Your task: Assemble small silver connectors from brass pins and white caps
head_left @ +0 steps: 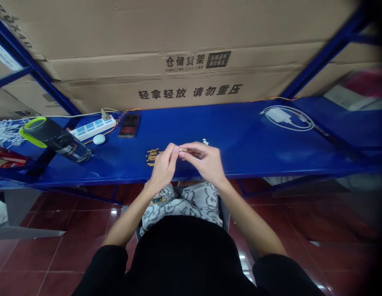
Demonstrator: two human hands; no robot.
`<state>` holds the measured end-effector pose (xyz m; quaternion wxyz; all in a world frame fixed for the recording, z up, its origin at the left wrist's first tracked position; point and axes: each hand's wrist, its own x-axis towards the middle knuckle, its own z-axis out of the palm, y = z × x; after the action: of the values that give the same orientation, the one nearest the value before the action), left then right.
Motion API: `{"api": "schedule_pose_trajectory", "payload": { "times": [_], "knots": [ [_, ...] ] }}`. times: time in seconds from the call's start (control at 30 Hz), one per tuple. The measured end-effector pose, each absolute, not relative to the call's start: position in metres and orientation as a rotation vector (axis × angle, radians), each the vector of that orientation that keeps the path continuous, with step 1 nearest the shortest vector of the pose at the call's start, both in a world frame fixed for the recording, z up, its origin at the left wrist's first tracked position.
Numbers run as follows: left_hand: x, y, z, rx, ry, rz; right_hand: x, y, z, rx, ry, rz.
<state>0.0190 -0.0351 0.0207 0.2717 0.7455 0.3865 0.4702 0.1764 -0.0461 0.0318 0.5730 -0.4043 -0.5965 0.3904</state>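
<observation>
My left hand point(164, 166) and my right hand point(203, 159) meet over the front of the blue shelf point(240, 144). Their fingertips pinch one small brass-coloured piece point(183, 150) between them. Both hands are closed in a pinch. Just left of my left hand, several similar small brass pieces point(151, 156) lie in a loose group on the shelf. A few tiny white bits point(205, 142) lie behind my right hand.
A dark bottle with a green rim point(52, 137) lies at the left, with a white power strip point(92, 128), a small white round object point(99, 139) and a dark device point(129, 125) nearby. A white charger with coiled cable point(286, 118) sits right. Cardboard boxes point(191, 53) stand behind.
</observation>
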Motion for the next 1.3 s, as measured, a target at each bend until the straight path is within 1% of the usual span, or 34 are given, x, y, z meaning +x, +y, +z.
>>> {"api": "schedule_pose_trajectory", "payload": {
  "times": [0.13, 0.37, 0.63, 0.83, 1.0, 1.07, 1.2, 1.3],
  "knots": [
    [0.011, -0.032, 0.025, 2.177, 1.109, 1.22, 0.177, -0.044, 0.032, -0.904, -1.322, 1.057],
    [0.007, -0.03, 0.027, 2.193, 0.995, 1.234, 0.173, -0.046, 0.036, -0.858, -1.278, 1.106],
    [0.011, -0.034, 0.029, 2.115, 0.945, 1.245, 0.173, -0.051, 0.044, -0.933, -1.294, 0.992],
    [0.011, -0.033, 0.025, 2.068, 1.049, 1.283, 0.176, -0.046, 0.041, -0.889, -1.276, 0.99],
    [-0.01, -0.018, 0.03, 1.985, 1.193, 1.334, 0.204, -0.027, 0.032, -1.05, -1.292, 0.821],
    [-0.022, -0.01, 0.033, 2.065, 1.269, 1.305, 0.222, -0.018, 0.027, -1.174, -1.432, 0.693],
    [-0.039, 0.001, 0.036, 2.158, 1.373, 1.237, 0.247, -0.004, 0.014, -1.337, -1.752, 0.328],
    [-0.043, 0.004, 0.036, 2.192, 1.385, 1.218, 0.253, 0.001, 0.007, -1.402, -1.867, 0.257]
  ]
}}
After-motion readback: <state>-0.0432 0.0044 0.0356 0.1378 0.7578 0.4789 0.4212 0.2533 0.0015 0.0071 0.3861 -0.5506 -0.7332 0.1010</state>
